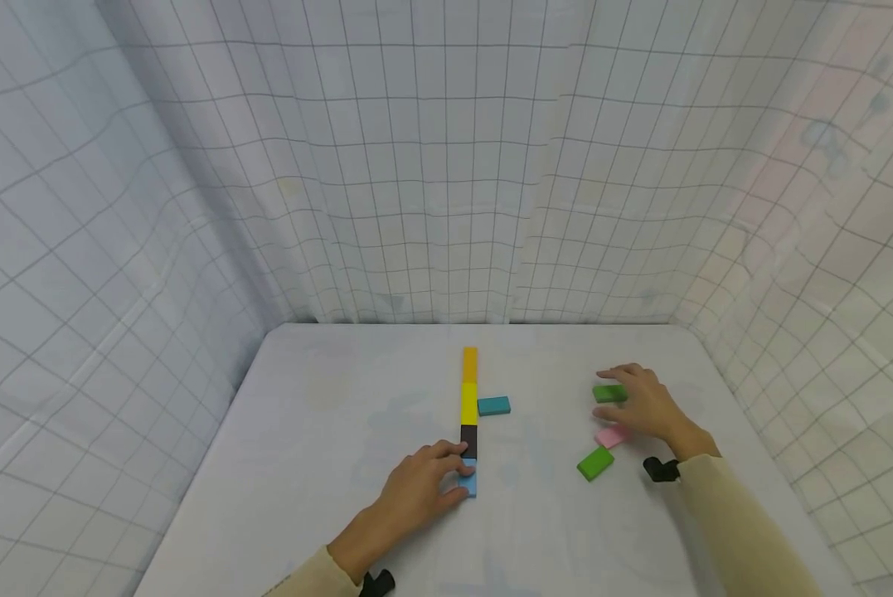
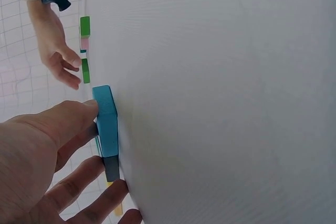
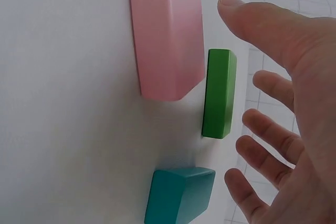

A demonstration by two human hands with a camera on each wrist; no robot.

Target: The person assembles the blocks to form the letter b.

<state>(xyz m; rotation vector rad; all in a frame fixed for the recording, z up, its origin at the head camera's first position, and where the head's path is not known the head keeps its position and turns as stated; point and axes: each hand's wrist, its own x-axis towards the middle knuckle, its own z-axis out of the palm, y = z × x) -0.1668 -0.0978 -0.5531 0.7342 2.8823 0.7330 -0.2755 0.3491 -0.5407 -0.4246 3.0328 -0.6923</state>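
Observation:
A straight row of blocks runs away from me: light blue (image 1: 468, 485), black (image 1: 469, 441), yellow (image 1: 469, 404) and orange (image 1: 470, 365). My left hand (image 1: 419, 489) lies at the row's near end. In the left wrist view its thumb touches the light blue block (image 2: 106, 124), and other fingers reach along the black block. My right hand (image 1: 643, 404) hovers around a green block (image 1: 609, 394), thumb and fingers apart on either side. Seen from the right wrist, that green block (image 3: 219, 94) stands free of the spread fingers.
A teal block (image 1: 494, 405) lies crosswise against the yellow block's right side. Between the right hand and me are a pink block (image 1: 613, 436) and another green block (image 1: 595, 463). White grid-patterned curtains (image 1: 446, 166) enclose the white table (image 1: 327, 398).

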